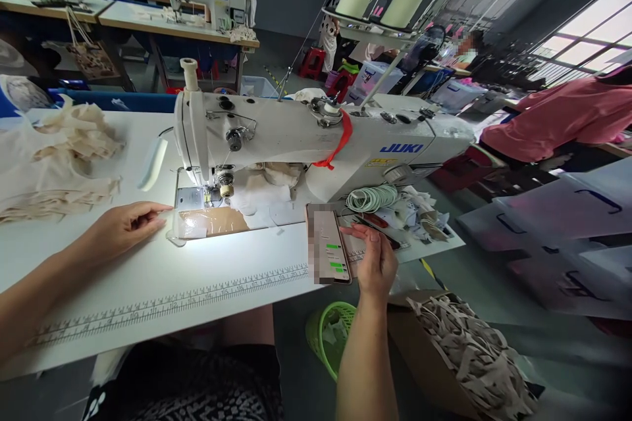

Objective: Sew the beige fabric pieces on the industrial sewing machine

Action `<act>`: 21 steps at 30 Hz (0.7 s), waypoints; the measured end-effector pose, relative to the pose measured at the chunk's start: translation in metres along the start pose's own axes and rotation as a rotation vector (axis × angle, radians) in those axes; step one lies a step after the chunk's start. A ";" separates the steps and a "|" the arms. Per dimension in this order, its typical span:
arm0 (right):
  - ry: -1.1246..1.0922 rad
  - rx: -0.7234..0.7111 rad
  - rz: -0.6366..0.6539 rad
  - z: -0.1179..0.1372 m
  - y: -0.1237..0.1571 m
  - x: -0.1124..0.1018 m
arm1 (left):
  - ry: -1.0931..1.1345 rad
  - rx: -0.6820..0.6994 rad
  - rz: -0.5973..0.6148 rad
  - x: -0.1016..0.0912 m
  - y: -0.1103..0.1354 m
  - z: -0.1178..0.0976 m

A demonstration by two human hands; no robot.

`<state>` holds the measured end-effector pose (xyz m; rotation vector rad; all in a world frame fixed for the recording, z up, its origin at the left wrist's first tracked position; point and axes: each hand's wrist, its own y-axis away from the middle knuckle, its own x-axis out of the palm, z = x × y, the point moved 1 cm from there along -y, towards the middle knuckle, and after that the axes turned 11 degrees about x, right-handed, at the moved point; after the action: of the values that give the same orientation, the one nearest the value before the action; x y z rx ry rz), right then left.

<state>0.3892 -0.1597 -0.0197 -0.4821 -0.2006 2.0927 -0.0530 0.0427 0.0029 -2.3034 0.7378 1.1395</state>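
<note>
My left hand (129, 229) rests on the white sewing table (93, 276), left of the needle area. Its fingers are loosely stretched with the thumb a little apart, and no held thing shows. The fingertips are near the rounded corner of a clear plate at the machine bed. My right hand (376, 262) is over the right part of the table, index finger pointing at the right edge of a smartphone (326, 247); its other fingers are partly bent. A chat with green bubbles shows on the screen. Behind both hands stands a white JUKI sewing machine (276, 128), its needle lamp lit.
Pale fabric pieces (64, 164) lie piled at the left. A coil of light green cord (372, 198) and fabric scraps (415, 214) lie beyond the phone. Below are a green basket (320, 335) and a box of fabric strips (474, 355). A person in pink (567, 118) is at the right.
</note>
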 end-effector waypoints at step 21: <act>0.011 -0.030 -0.001 0.002 0.000 -0.001 | 0.007 0.047 -0.031 0.000 0.000 0.000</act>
<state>0.3886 -0.1602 -0.0178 -0.5113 -0.2256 2.0877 -0.0535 0.0427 0.0026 -2.2727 0.7213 1.0894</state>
